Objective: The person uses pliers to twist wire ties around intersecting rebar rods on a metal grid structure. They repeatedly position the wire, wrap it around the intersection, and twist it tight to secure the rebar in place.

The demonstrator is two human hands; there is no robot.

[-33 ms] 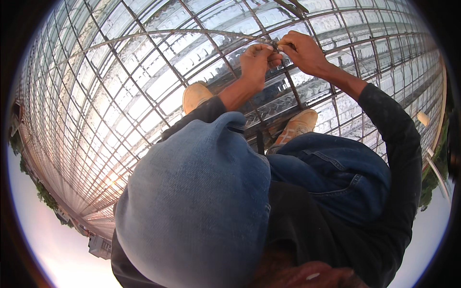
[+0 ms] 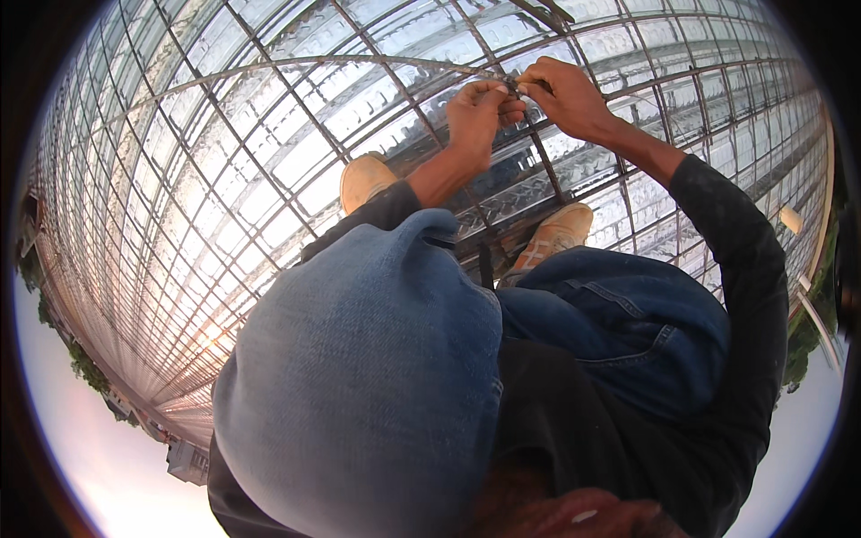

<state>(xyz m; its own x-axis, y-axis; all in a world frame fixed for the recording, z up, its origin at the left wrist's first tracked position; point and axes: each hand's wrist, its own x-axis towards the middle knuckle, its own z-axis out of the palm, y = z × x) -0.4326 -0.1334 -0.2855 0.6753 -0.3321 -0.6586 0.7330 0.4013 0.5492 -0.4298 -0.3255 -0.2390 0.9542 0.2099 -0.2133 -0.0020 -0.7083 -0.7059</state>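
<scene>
A small metal piece, too small to be made out, is pinched between the fingertips of the left hand and the right hand just above the wire over the glass roof, and is probably best worked with steady, close fingers.

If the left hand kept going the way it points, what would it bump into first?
Probably the right hand: the left hand points at it, their fingertips nearly meeting at the rebar.
</scene>
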